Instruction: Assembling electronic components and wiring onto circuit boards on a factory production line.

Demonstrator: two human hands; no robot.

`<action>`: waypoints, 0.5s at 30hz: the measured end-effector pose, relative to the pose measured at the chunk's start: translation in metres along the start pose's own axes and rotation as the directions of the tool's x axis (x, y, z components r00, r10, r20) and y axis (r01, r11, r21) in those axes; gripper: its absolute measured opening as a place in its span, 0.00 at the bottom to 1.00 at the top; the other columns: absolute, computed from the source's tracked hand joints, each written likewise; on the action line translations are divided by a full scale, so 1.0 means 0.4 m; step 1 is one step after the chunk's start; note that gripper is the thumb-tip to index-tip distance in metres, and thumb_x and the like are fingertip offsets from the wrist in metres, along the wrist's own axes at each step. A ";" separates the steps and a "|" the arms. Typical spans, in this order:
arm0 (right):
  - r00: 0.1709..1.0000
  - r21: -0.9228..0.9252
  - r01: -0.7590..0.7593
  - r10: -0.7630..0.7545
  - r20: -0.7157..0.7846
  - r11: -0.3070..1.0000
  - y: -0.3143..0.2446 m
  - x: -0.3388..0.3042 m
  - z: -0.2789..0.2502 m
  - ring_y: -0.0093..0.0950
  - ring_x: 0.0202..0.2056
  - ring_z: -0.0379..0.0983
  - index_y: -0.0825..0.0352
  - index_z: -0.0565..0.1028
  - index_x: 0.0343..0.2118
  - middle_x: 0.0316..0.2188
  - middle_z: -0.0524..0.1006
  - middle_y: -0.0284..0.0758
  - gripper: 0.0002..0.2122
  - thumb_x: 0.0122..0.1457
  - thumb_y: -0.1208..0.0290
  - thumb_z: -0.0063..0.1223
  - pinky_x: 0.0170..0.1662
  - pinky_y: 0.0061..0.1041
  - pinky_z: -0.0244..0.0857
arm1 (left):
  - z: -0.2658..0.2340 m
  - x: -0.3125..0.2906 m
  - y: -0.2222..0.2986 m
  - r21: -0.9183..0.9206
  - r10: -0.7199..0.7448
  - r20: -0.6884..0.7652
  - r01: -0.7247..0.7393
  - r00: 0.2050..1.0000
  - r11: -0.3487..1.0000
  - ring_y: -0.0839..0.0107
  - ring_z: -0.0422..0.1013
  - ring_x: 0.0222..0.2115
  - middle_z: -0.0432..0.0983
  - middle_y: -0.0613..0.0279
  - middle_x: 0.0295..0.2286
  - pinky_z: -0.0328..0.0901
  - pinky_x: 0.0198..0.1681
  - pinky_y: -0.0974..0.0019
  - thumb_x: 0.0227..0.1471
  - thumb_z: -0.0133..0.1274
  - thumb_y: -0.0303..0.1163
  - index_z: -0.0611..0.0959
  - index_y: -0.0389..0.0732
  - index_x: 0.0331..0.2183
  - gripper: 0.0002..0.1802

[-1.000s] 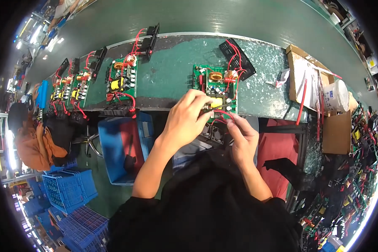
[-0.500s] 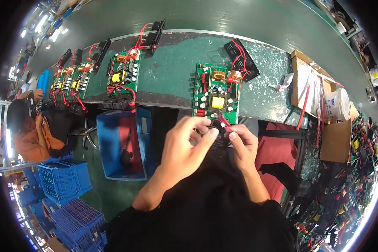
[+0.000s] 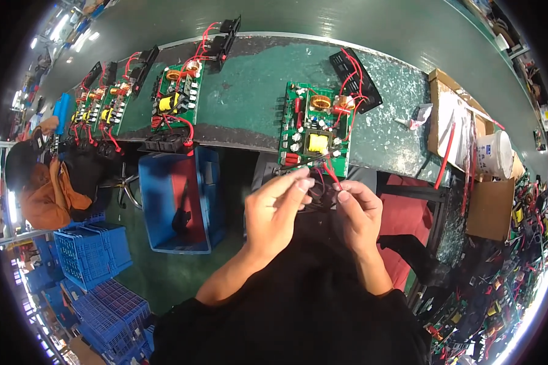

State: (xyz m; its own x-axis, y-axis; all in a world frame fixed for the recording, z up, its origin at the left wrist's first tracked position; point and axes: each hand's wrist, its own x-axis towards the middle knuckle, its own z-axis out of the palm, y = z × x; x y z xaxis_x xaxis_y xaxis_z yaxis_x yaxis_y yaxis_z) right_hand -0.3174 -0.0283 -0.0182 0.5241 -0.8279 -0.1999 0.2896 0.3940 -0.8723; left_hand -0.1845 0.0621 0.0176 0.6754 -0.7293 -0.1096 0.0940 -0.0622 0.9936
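Observation:
In front of me a green circuit board (image 3: pixel 291 146) lies at the bench's near edge, carrying a yellow-wrapped transformer (image 3: pixel 318 143) and copper coils. Red wires join it to a black panel (image 3: pixel 371 97) behind. My right hand (image 3: pixel 362 219) pinches a red wire (image 3: pixel 332 173) just off the board's near edge. Close beside it, my left hand (image 3: pixel 271 216) has thumb and forefinger together next to thin dark wires (image 3: pixel 318 176); what sits between the fingertips is too small to make out. A dark part, perhaps a fan, shows partly between my hands.
More boards (image 3: pixel 176 103) with panels stand along the bench to the left. A blue bin (image 3: pixel 210 207) is below the edge. At right are a cardboard tray (image 3: pixel 433 115), a white tub (image 3: pixel 496 155) and piled boards (image 3: pixel 487 292). A co-worker (image 3: pixel 45 191) sits far left.
My left thumb and forefinger have closed together. The right hand's fingers now hold a red wire drawn straight from the board; the small white connector seen near them earlier is out of sight.

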 end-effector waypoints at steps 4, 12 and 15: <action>0.993 -0.169 0.087 -0.071 0.099 0.982 0.002 -0.003 -0.019 0.15 0.28 0.65 0.73 0.78 0.34 0.30 0.75 0.30 0.04 0.59 0.79 0.54 0.32 0.15 0.56 | -0.013 0.027 0.007 0.000 0.009 0.009 -0.009 1.000 1.000 0.78 0.75 0.28 0.81 0.58 0.33 0.70 0.32 0.75 0.59 0.55 0.28 0.81 0.31 0.47 0.16; 0.944 -0.557 0.327 -0.284 0.165 0.763 -0.005 0.001 -0.009 0.22 0.33 0.68 0.71 0.79 0.35 0.30 0.76 0.33 0.06 0.54 0.78 0.58 0.40 0.20 0.60 | -0.027 0.025 -0.011 0.116 0.186 0.129 -0.202 0.974 0.973 0.75 0.76 0.28 0.79 0.57 0.31 0.72 0.31 0.74 0.56 0.57 0.24 0.83 0.30 0.40 0.10; 0.796 -0.708 0.570 -0.493 0.351 0.417 -0.033 0.011 0.026 0.28 0.32 0.69 0.69 0.80 0.36 0.30 0.78 0.34 0.11 0.47 0.79 0.64 0.42 0.25 0.61 | -0.027 0.023 -0.008 0.120 0.177 0.183 -0.201 0.967 0.972 0.74 0.77 0.27 0.79 0.56 0.30 0.72 0.31 0.73 0.57 0.56 0.25 0.83 0.29 0.38 0.09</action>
State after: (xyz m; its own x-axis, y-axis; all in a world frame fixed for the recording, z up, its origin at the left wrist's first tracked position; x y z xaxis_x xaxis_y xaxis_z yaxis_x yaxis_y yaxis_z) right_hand -0.3106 -0.0327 -0.0031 0.5551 -0.7134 0.4277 -0.1471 -0.5903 -0.7937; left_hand -0.1709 0.0630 0.0133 0.5361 -0.8408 0.0749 -0.1317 0.0043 0.9913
